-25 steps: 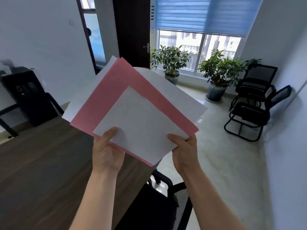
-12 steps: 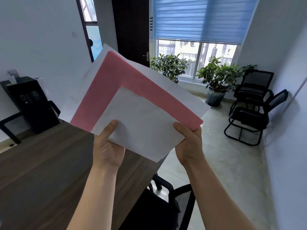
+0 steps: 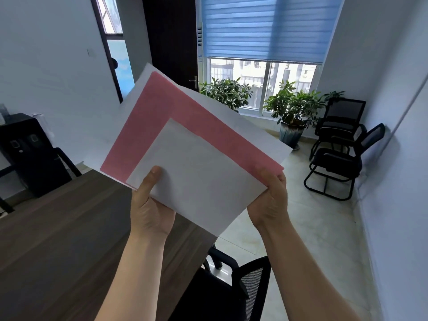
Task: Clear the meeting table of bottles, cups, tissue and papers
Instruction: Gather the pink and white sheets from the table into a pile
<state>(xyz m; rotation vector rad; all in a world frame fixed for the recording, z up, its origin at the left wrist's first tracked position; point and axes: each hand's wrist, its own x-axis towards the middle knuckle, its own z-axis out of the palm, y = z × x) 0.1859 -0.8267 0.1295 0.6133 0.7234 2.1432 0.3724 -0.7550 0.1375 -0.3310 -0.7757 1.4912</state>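
Head view: left hand (image 3: 150,209) and right hand (image 3: 269,200) pinch flat, matte white and pink papers (image 3: 196,181) above wood-grain table (image 3: 58,239).

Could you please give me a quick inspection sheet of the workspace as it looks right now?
Surface: dark wooden table, only partly in view.
Job's things: papers, a small white sheet over a pink sheet and a larger white sheet, held above the table's edge.
Clutter: nothing seen.
Hands: left hand and right hand both grip the papers.
Cables: nothing seen.
Surroundings: black office chair at the table, two potted plants by the window, two black chairs to the right.
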